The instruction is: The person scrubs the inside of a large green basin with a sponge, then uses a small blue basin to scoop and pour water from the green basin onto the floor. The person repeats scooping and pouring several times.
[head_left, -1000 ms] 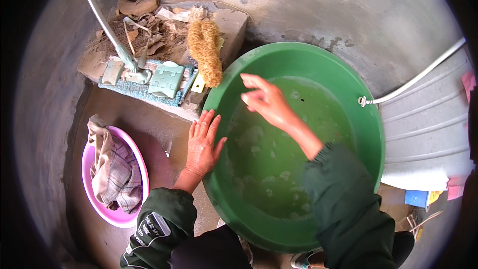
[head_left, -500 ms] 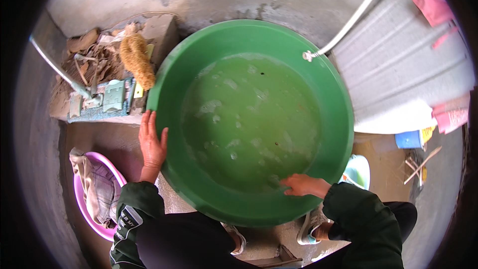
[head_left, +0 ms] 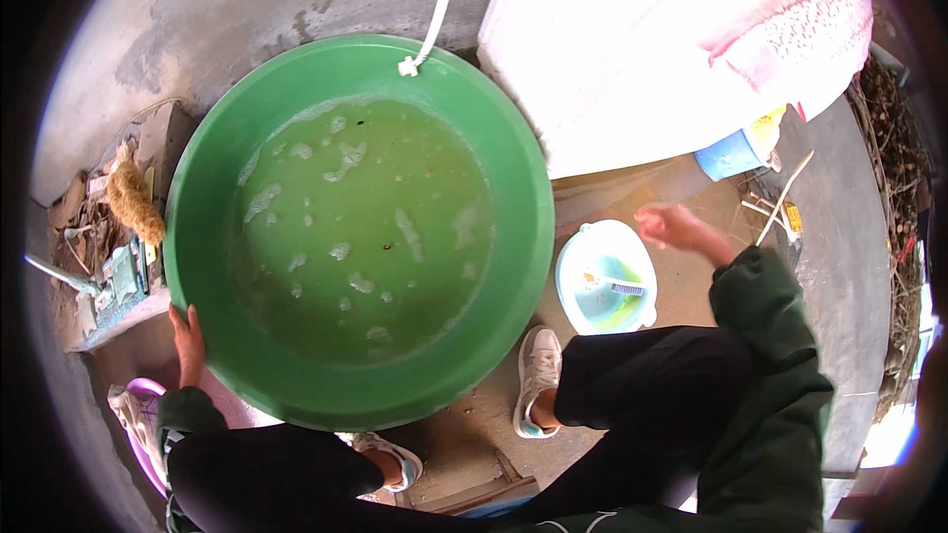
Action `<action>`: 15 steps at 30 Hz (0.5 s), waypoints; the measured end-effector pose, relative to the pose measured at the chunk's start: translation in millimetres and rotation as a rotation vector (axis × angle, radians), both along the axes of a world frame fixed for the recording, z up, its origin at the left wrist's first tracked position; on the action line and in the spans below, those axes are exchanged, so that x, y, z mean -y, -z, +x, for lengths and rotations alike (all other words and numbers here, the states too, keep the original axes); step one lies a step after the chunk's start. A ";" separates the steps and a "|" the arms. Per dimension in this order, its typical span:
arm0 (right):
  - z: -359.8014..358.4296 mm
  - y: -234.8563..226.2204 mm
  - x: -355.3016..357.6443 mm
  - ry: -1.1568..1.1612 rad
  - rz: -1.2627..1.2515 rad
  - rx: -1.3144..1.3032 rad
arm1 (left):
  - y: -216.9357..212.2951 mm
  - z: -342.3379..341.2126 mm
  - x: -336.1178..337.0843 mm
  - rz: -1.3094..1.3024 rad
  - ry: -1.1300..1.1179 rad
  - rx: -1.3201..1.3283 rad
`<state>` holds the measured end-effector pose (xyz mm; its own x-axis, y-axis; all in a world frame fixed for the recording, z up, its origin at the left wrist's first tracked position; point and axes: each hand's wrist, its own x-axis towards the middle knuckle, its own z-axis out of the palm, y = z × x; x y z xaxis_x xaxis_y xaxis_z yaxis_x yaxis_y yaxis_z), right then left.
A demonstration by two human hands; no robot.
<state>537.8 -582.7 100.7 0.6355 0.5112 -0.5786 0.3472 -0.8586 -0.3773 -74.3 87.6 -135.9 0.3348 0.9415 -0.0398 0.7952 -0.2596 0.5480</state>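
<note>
A large green basin [head_left: 513, 168] holds cloudy greenish water with patches of foam. My left hand [head_left: 186, 343] rests against the basin's lower left rim, fingers spread on its outside. My right hand [head_left: 671, 225] hangs in the air to the right of the basin, fingers loosely apart and holding nothing. It is just above and to the right of a small pale blue bowl [head_left: 573, 286] that stands on the ground with a brush lying in it. A white hose [head_left: 441, 0] ends at the basin's far rim.
A white washing machine [head_left: 632, 49] with a pink cloth [head_left: 800, 30] stands at the back right. A pink tub [head_left: 143, 434] with cloth sits at the lower left. A yellow loofah [head_left: 133, 202] and clutter lie on a ledge to the left. My shoes [head_left: 538, 375] flank the basin.
My right hand left the basin's near rim and swung out to the right above the small blue bowl. The view shifted right. My left hand stays on the basin's left rim.
</note>
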 end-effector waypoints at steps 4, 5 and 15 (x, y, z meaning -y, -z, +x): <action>-23.9 126.6 122.4 0.123 -0.109 0.268 | -57.6 -15.5 12.0 -0.313 0.083 -0.093; -40.6 155.3 142.9 0.141 -0.049 0.418 | -73.1 -14.5 21.7 -0.413 0.130 -0.033; -48.6 257.6 127.8 -0.065 -0.126 0.585 | -199.4 62.8 86.0 -0.267 0.654 -0.591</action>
<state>489.1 -710.5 -156.9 0.8364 0.5099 -0.2013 0.5198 -0.8543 -0.0042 -11.5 1.5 63.4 0.6531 0.5065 -0.5629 0.7042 -0.6796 0.2054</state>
